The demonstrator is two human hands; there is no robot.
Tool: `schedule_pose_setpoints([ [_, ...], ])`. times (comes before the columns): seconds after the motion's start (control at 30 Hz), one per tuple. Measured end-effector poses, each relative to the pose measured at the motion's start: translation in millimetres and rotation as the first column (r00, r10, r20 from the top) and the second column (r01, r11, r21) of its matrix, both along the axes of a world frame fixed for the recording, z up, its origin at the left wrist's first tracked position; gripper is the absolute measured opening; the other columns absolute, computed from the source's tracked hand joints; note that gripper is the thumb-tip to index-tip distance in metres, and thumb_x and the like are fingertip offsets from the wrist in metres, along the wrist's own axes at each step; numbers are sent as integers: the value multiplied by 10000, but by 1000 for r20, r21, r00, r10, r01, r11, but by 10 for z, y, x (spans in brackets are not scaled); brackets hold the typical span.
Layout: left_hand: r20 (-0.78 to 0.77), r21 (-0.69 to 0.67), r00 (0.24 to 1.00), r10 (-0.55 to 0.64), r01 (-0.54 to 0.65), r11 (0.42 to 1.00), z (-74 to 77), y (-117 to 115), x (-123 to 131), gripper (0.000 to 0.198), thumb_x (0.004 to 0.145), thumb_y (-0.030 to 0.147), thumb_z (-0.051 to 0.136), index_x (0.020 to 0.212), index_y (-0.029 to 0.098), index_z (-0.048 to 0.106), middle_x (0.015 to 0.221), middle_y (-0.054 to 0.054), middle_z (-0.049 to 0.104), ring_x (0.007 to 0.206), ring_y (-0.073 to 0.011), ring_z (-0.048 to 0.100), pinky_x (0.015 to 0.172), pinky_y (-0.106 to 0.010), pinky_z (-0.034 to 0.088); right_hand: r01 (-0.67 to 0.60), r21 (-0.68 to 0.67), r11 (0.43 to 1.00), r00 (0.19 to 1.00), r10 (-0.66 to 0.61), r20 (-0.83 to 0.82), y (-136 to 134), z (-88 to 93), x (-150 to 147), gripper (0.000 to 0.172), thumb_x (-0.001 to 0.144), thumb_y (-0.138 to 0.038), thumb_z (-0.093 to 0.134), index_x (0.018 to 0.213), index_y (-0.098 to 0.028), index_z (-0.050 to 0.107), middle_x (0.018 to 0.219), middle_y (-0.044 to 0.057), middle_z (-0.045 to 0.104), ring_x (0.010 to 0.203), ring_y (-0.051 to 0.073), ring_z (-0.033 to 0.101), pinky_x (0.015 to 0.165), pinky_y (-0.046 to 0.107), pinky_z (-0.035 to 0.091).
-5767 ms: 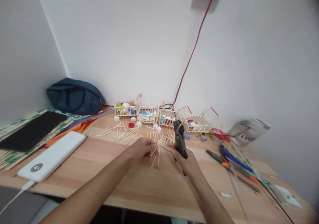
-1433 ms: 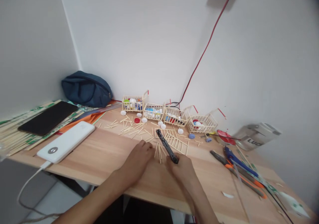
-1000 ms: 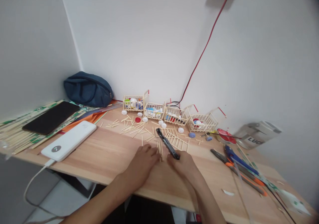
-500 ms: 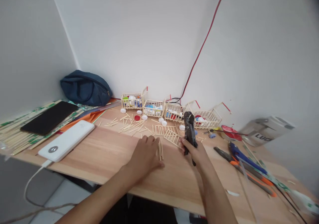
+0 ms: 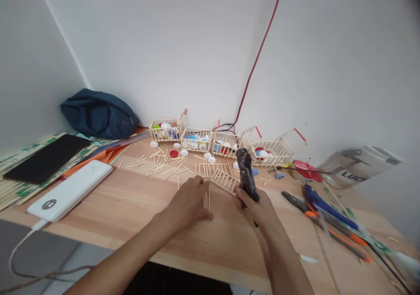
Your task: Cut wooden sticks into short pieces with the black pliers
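My left hand point(image 5: 185, 201) is palm down on the table, thumb apart from the bent fingers. Beside its fingertips several thin wooden sticks point(image 5: 207, 198) lie side by side, partly hidden by the hand. My right hand point(image 5: 257, 205) is wrapped round a black plier-like tool point(image 5: 246, 174), its head pointing up and away; its exact kind is unclear. Between the hands and the carts lie two small ladder-like stick frames, a nearer one point(image 5: 224, 181) and a farther one point(image 5: 215, 169), partly overlapping.
Several small stick carts point(image 5: 197, 141) filled with bottle caps line the wall. Loose stick pieces point(image 5: 167, 166) are scattered before them. A white power bank point(image 5: 70, 190), phone point(image 5: 46, 157) and blue pouch point(image 5: 100, 114) are left; orange-handled pliers point(image 5: 328, 227), a blue-handled tool point(image 5: 328, 207) and plastic container point(image 5: 357, 168) right.
The camera view has shifted slightly, so the things on the left sit farther left. Both hands keep nearly the same pose, with the black tool still in the right one.
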State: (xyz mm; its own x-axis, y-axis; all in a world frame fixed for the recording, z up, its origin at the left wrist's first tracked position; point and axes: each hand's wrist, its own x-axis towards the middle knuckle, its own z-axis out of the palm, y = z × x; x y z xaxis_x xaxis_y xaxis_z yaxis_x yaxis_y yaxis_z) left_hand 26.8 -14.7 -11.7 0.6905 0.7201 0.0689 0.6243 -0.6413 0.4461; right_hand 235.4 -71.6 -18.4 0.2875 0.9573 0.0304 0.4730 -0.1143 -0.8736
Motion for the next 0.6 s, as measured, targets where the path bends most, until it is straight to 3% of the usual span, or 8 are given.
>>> schedule_pose_setpoints([
  [0.2,-22,89,999,-50,52,995,-79,-49,28,360,691,365,690,965,167,569,1057,-82,514,995,-241,465,871,-377,393,43,-37,998,997,-41,62,-15,38,-15,377,742,-524,524,630,-166,556,571,9,526,604,172,496,572,266,374],
  [0.37,58,88,998,-30,25,996,-15,-10,-22,392,728,345,647,1078,193,558,1113,-83,532,1017,-232,481,871,-369,414,73,-44,996,997,-72,23,-4,-4,-7,385,748,-535,528,689,-159,583,555,0,531,573,168,504,565,267,383],
  [0.43,156,106,987,33,-50,993,87,40,-180,302,798,268,558,1091,195,563,1101,-76,564,1014,-206,500,873,-337,419,83,-20,996,995,-84,-46,0,-33,13,387,741,-534,543,691,-154,593,561,8,543,564,164,506,561,270,391],
  [0.5,289,128,943,163,-207,970,235,84,-460,267,862,203,435,1097,179,560,1099,-74,590,979,-170,526,867,-304,423,97,22,995,988,-94,-123,0,-51,32,383,730,-528,565,684,-150,601,577,21,559,575,166,516,569,273,406],
  [0.6,369,184,840,398,-486,854,488,87,-1056,259,877,246,401,1056,189,578,1050,-45,630,847,-150,552,761,-279,443,122,62,991,969,-106,-225,-9,-45,31,375,708,-524,608,676,-150,601,581,28,563,578,166,523,569,277,421],
])
